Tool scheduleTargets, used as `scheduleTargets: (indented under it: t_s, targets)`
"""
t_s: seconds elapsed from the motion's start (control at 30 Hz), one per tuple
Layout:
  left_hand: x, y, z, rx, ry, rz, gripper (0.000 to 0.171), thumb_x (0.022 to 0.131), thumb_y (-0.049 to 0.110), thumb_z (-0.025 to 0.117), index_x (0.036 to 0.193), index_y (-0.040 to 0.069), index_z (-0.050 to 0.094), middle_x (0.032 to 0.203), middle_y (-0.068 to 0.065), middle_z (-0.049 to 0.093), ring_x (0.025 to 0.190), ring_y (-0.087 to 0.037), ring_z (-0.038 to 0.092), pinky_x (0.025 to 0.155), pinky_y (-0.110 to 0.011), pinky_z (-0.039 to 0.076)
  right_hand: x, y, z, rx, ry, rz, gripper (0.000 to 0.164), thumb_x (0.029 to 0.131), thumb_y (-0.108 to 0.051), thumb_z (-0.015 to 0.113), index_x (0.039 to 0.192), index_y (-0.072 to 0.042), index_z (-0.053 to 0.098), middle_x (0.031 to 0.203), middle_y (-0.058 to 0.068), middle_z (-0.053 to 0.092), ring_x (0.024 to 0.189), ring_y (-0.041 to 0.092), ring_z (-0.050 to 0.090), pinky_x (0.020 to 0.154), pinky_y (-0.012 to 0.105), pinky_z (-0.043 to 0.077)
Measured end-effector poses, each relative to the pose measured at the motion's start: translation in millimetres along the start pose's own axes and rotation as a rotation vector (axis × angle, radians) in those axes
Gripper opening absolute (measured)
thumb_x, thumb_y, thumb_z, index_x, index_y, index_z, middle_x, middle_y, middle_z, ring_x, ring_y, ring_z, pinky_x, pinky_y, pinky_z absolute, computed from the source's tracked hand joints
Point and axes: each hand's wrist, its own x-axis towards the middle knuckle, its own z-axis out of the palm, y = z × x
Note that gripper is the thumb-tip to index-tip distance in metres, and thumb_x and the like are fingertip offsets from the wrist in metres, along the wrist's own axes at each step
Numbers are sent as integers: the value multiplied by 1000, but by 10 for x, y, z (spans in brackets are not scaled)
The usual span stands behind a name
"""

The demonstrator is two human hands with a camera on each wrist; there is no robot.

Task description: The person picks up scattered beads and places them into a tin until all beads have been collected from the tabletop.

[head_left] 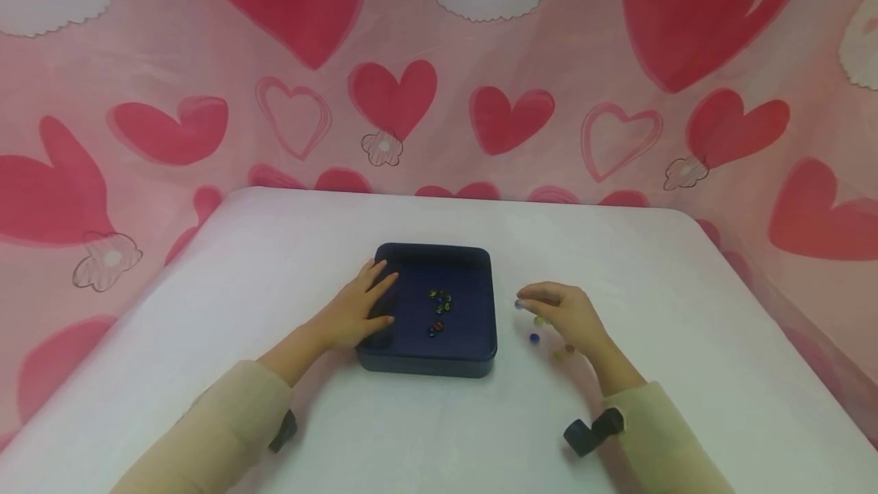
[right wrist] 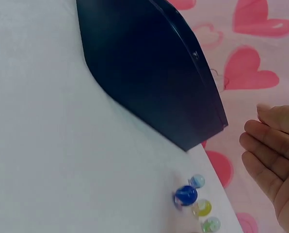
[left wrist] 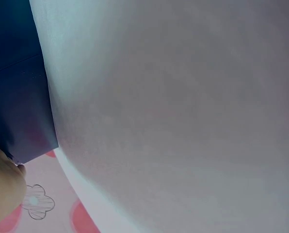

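Observation:
A dark blue rectangular tray (head_left: 427, 366) sits on the white table, with several glass marbles (head_left: 440, 303) on its floor. My left hand (head_left: 353, 311) rests at the tray's left rim, fingers spread over the edge. To the right of the tray, my right hand (head_left: 565, 315) hovers with loosely bent fingers; the right wrist view shows nothing between them. Close to its fingertips in the head view is a light blue marble (head_left: 518, 304). Below lie a dark blue marble (head_left: 534, 338) and a yellow marble (head_left: 559, 356). Another pale greenish marble (right wrist: 212, 224) shows in the right wrist view.
The white table (head_left: 309, 242) extends around the tray on all sides. Behind it hangs a pink cloth (head_left: 439, 44) printed with hearts. A black wrist device (head_left: 586, 433) is on the right forearm.

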Motion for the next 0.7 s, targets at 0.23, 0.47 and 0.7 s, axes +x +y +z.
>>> scheduleTargets:
  t_s: [0.23,0.47,0.7]
  targets:
    - [9,8,-3,6,-23,-11,66,83,29,56,136,8,25,143,-13,8,129,-29,-1,98,-50,14,-73,157,-110,-55,34,2,26,80,-24,61,102,-9,63,104,6,60,97,21,54,82,41,41]
    - [6,-3,5,0,-20,2,66,83,30,55,136,7,25,142,-14,9,129,-30,-1,98,-50,13,-171,294,-212,-99,20,46,26,81,-23,59,102,-8,63,104,6,60,102,23,51,86,43,38]
    - [14,-24,8,-1,-9,15,65,82,29,56,136,7,26,142,-15,9,129,-30,-1,98,-51,14,-238,399,-286,-141,-3,42,23,81,-19,59,100,-7,63,102,8,61,102,26,51,87,45,35]
